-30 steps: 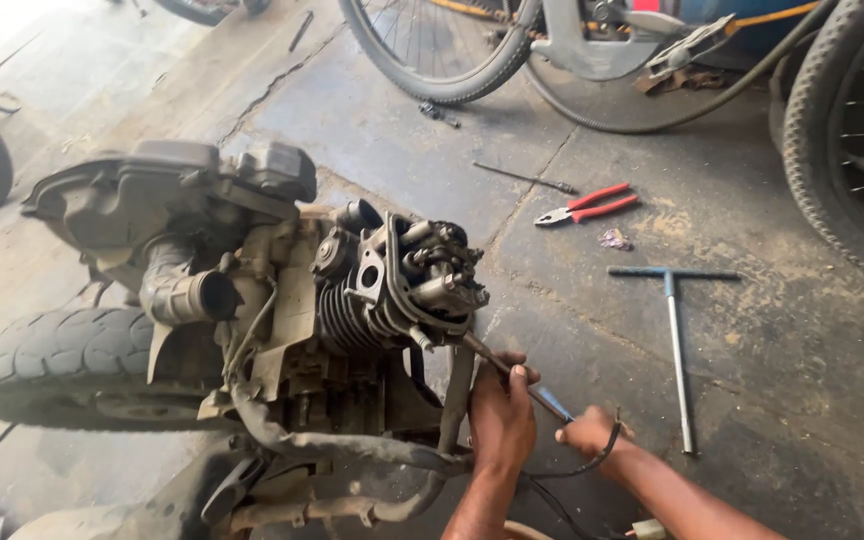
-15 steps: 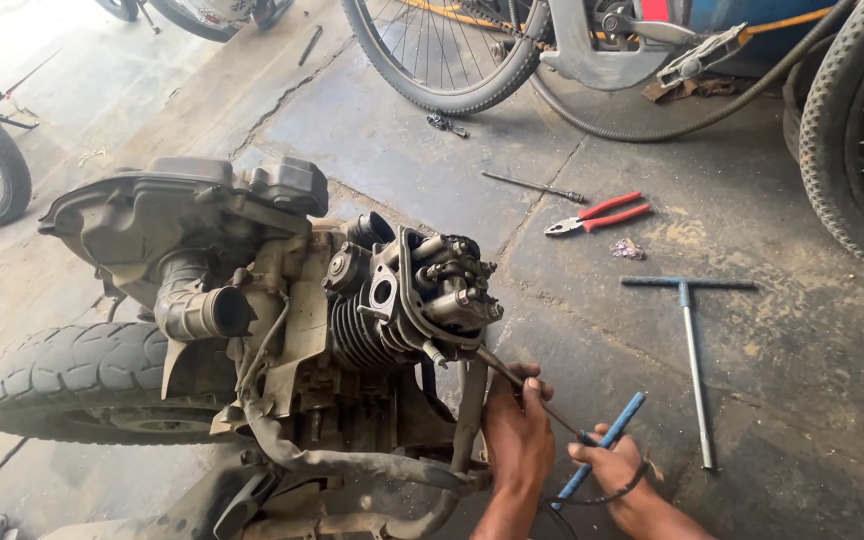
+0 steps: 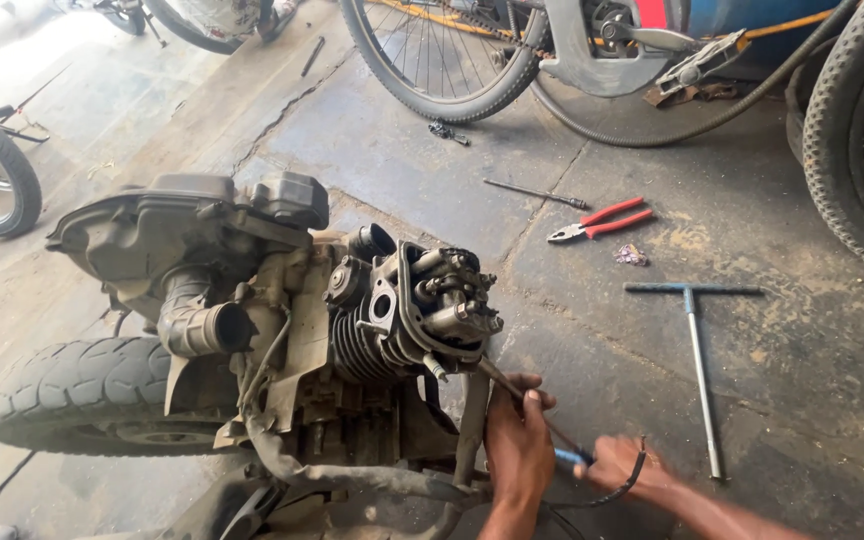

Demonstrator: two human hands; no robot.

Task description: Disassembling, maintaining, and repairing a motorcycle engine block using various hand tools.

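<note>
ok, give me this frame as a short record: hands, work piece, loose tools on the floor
left hand: grips a thin metal rod just below the engine's cylinder head
right hand: blurred, holds a blue-handled tool and a black loop
work piece: stripped scooter engine with rear tyre, lying on concrete
floor tools: red pliers, T-handle wrench, thin rod

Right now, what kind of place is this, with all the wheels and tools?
Most likely a motorbike and bicycle repair workshop. A scooter engine lies opened up on the stained concrete floor, red-handled pliers and a T-handle wrench lie loose nearby, and bicycle wheels stand behind.
</note>
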